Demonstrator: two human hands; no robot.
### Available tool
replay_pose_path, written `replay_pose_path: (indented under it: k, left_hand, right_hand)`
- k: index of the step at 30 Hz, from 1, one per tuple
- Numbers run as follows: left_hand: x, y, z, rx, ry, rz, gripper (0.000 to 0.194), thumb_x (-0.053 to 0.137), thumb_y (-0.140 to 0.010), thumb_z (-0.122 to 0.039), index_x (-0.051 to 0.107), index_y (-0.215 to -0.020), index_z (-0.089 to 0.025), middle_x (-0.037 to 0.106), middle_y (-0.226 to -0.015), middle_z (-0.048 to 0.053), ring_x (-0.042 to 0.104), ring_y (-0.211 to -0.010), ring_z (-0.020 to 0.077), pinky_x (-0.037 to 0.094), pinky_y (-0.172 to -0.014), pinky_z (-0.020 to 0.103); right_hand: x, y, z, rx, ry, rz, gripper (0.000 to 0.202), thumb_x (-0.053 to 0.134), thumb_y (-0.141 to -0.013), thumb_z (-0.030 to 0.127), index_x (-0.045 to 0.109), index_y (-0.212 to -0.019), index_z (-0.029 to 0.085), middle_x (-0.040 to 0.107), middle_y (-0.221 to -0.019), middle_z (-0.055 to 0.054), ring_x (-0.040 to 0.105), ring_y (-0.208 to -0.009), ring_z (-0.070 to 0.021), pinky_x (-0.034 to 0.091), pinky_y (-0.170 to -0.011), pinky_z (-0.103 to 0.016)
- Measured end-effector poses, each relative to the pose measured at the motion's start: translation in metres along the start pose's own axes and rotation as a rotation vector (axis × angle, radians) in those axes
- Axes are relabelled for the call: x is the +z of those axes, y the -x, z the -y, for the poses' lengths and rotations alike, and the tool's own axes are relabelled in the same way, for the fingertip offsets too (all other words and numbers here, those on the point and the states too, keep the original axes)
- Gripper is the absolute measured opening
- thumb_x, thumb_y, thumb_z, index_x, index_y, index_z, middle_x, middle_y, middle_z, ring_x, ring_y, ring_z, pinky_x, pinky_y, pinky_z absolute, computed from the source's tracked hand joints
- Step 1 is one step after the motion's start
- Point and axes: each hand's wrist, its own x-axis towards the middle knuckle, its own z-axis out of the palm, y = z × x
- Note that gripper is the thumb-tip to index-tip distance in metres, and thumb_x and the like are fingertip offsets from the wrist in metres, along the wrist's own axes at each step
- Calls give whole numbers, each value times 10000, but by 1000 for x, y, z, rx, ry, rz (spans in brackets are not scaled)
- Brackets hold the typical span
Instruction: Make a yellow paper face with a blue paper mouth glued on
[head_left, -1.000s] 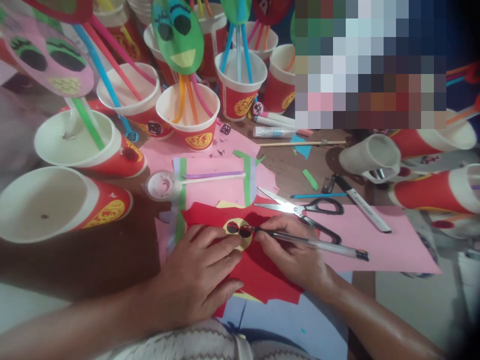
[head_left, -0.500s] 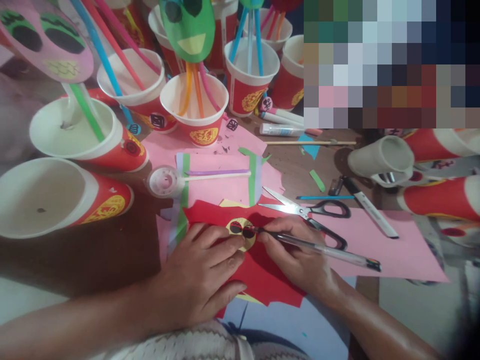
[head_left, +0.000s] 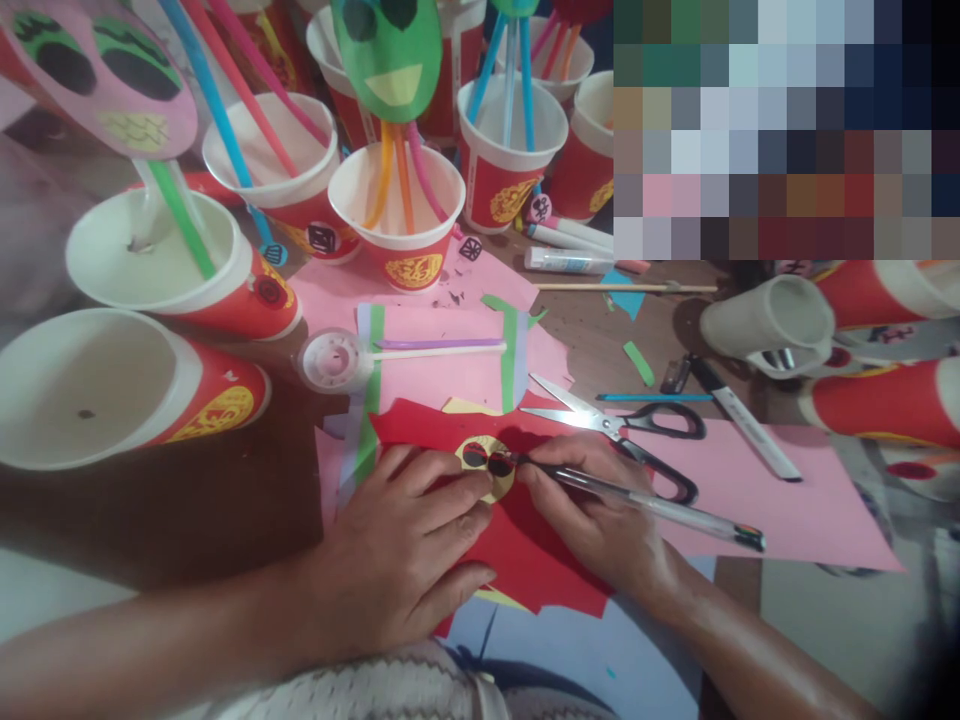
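Note:
A small yellow paper face (head_left: 491, 490) with two dark eyes lies on red paper (head_left: 525, 550). My left hand (head_left: 420, 540) rests flat with fingers spread, its fingertips pressing the face's lower left edge. My right hand (head_left: 592, 500) grips a clear-barrelled pen (head_left: 660, 505) in a writing hold. The pen's tip touches the face at the right eye. Just beyond my right hand lie scissors (head_left: 615, 422) with black handles, blades parted. Pink paper (head_left: 765, 480) stretches to the right, partly under the scissors.
Red and white paper cups (head_left: 397, 215) with straws stand across the back and left. A green paper face (head_left: 390, 60) is on one. A marker (head_left: 746, 420), a white mug (head_left: 765, 320), a glue stick (head_left: 566, 262) and a wooden stick (head_left: 630, 288) lie around the right side.
The whole view has shifted slightly, so things sit a little further right. The pen tip stays at the right eye, and both hands keep nearly the same pose.

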Motion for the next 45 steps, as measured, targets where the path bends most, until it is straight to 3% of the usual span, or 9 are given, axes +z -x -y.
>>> replay_pose_path:
  k: [24,32,39,45]
  left_hand:
    - [-1,0,0,-11,6,17,283,550,-834,-312,614,-1063,-160,645,-1135,42,499,-978,232,366,-802,392]
    - [0,2,0,-13,20,-5,251,548,-832,-278,612,-1056,-184,633,-1167,39,497,-1006,233,371,-832,389]
    - [3,2,-2,-26,42,-116,196,525,-814,-181,618,-987,-182,611,-1067,83,546,-926,213,423,-785,372]
    - [-10,0,4,-106,37,-228,152,510,-824,-84,597,-906,-177,618,-906,52,557,-832,164,443,-747,311]
  right_hand:
    - [0,-3,1,36,21,-42,112,614,-810,179,555,-855,263,648,-704,24,630,-605,-149,498,-539,-261]
    - [-1,-6,0,252,-380,-143,41,557,-845,201,527,-821,215,605,-625,23,581,-543,-122,473,-524,-248]
    - [-3,-7,3,284,-579,-181,35,548,-850,212,517,-863,217,583,-628,40,572,-571,-115,453,-551,-239]
    - [-4,-2,-2,240,-692,-134,71,500,-899,283,518,-937,227,574,-688,24,576,-647,-130,448,-612,-267]
